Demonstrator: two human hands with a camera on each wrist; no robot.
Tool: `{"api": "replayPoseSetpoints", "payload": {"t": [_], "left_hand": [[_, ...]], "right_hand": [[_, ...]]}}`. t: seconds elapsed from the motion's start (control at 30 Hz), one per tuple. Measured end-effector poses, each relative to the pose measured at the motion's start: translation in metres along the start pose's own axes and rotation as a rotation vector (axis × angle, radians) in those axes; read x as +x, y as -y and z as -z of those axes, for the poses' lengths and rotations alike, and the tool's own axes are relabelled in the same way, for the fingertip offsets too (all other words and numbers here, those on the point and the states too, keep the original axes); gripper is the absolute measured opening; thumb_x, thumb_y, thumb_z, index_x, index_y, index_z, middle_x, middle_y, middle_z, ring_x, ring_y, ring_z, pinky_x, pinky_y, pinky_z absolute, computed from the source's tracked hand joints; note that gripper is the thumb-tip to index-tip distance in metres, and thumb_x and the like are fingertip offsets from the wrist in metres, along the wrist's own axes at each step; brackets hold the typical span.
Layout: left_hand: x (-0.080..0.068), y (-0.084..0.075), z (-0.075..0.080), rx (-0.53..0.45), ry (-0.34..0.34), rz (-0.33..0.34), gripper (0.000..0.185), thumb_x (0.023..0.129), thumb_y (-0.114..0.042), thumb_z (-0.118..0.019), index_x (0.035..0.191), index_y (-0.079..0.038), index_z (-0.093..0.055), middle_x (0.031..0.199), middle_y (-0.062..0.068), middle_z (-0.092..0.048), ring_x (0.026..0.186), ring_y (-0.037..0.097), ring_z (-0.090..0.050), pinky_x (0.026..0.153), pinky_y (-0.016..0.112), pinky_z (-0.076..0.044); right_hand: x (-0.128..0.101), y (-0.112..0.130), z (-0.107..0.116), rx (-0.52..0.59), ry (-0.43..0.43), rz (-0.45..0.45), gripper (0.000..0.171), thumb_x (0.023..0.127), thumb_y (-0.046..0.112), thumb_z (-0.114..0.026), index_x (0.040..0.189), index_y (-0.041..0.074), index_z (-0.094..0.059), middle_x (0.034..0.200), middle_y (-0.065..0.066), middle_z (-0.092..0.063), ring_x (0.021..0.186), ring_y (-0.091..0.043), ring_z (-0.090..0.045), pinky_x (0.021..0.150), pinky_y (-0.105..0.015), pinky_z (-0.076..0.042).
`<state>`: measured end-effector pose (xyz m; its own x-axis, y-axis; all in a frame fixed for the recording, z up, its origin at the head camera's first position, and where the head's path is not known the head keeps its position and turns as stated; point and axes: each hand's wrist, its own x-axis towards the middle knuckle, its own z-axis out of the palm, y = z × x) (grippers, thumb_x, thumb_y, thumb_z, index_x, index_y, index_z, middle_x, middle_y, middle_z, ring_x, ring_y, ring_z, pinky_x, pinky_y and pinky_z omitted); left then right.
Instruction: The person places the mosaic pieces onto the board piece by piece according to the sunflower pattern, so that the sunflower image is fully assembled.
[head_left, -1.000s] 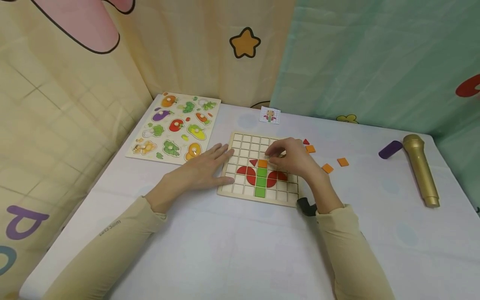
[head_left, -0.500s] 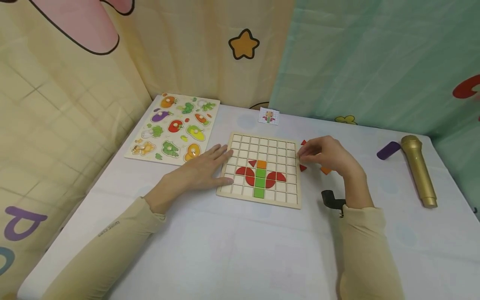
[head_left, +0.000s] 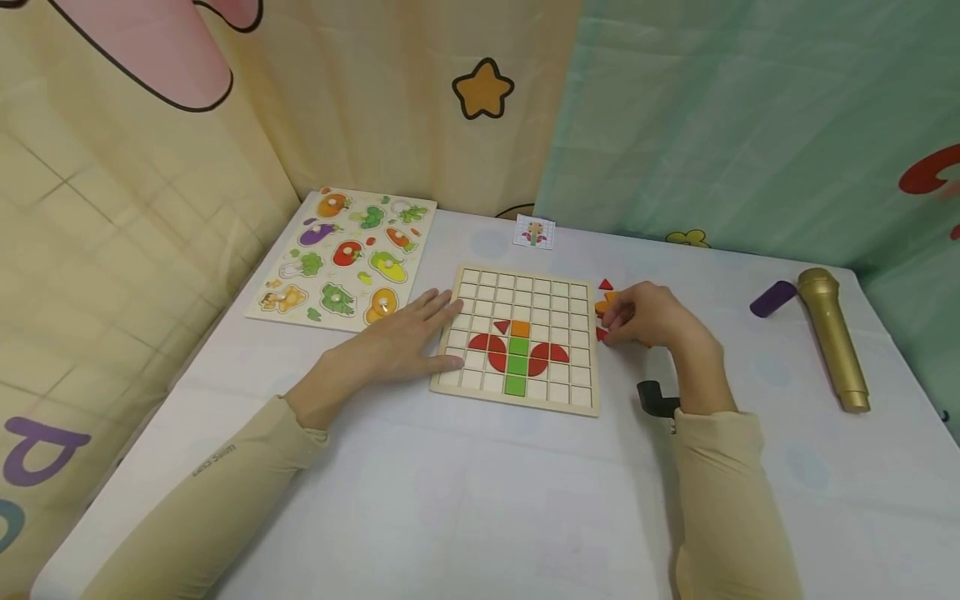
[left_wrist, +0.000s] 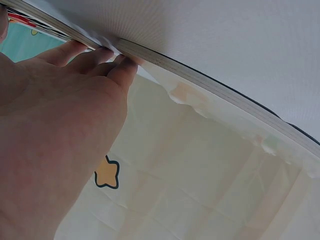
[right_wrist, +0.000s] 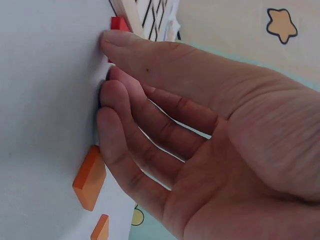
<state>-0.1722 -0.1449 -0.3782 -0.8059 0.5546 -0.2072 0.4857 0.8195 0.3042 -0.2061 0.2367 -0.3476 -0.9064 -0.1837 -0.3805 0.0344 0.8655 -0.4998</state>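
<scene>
Two hands work around a square wooden grid board in the head view: the left hand lies flat with straight fingers on its left edge, apparently steadying it, while the right hand curls over loose tiles just right of it. From the left wrist, straight fingers press the board's edge. From the right wrist, thumb and fingertips close down on a small red wooden piece on the white tablecloth, with orange square tiles lying beside.
</scene>
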Motion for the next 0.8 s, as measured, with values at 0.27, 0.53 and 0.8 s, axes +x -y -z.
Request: {"api": "replayPoseSetpoints", "payload": {"t": [0.27, 0.53, 0.8], "left_hand": [[0.0, 0.0005, -0.0003, -0.007, -0.004, -0.004, 0.095, 0.1, -0.063, -0.061, 0.17, -0.015, -0.017, 0.178, 0.012, -0.012, 0.165, 0.035, -0.008, 0.132, 0.053, -0.021], [0.0013, 0.0024, -0.0016, 0.007, -0.002, -0.011, 0.096, 0.1, -0.064, -0.059, 0.17, -0.015, -0.017, 0.178, 0.012, -0.011, 0.165, 0.035, -0.008, 0.132, 0.053, -0.02], [0.0012, 0.0026, -0.0011, 0.016, -0.003, -0.017, 0.096, 0.1, -0.065, -0.059, 0.17, -0.014, -0.017, 0.178, 0.012, -0.011, 0.165, 0.035, -0.008, 0.133, 0.052, -0.018]], "right_hand": [[-0.0002, 0.0062, -0.0031, -0.027, 0.002, 0.024, 0.022, 0.089, 0.018, -0.086, 0.102, 0.005, -0.074, 0.089, -0.007, -0.068, 0.083, -0.023, -0.055, 0.062, -0.032, -0.047], [-0.0008, 0.0066, -0.0045, -0.03, -0.008, 0.051, 0.02, 0.088, 0.013, -0.086, 0.099, 0.004, -0.072, 0.09, -0.008, -0.068, 0.083, -0.024, -0.056, 0.063, -0.033, -0.046], [-0.0039, 0.0051, -0.0001, 0.002, 0.002, 0.045, 0.02, 0.089, 0.015, -0.085, 0.102, 0.006, -0.072, 0.098, -0.011, -0.069, 0.09, -0.026, -0.057, 0.064, -0.033, -0.049]]}}
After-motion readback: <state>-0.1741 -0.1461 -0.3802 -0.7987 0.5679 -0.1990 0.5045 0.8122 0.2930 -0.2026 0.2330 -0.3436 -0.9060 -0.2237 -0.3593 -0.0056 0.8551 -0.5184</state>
